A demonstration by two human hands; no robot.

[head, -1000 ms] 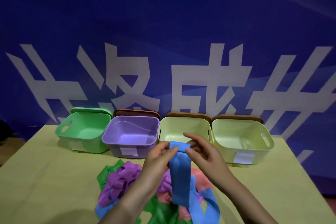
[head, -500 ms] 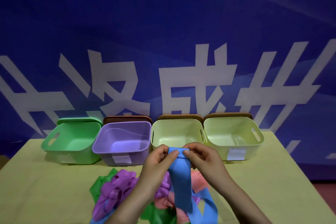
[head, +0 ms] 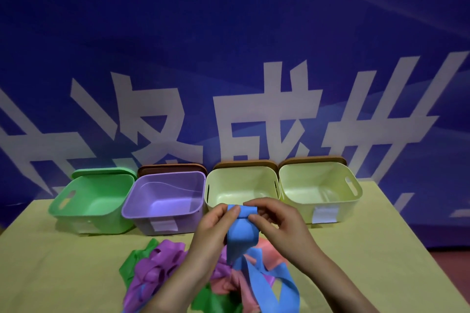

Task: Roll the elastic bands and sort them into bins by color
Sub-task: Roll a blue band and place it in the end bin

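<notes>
Up close, the left hand (head: 216, 226) and the right hand (head: 277, 223) meet above the table, each pinching the top end of a blue elastic band (head: 241, 234). The left thumb lies across the band's upper left corner, with the fingers curled behind it. The right thumb and fingers pinch a small fold or first turn of the band at its upper right edge. The two hands nearly touch, with the band's top end between them.

Below the grip, the blue band hangs down as a flat strip and runs into a loose loop near the bottom of the view, lying over a tangled pile of bands (head: 162, 269). That pile holds purple, green, pink and blue bands, and it rests on the yellow-green table (head: 50, 274) just under the forearms.

Beyond the hands, four open bins stand in a row along the far edge of the table, side by side. From left to right they are a green bin (head: 94, 201), a purple bin (head: 165, 198), a pale yellow bin (head: 241, 185) and a second pale yellow bin (head: 320, 190). White labels show on the fronts of the purple bin and the rightmost bin. Lids stand behind the bins. Behind them hangs a blue banner (head: 229, 46) with large white characters.
</notes>
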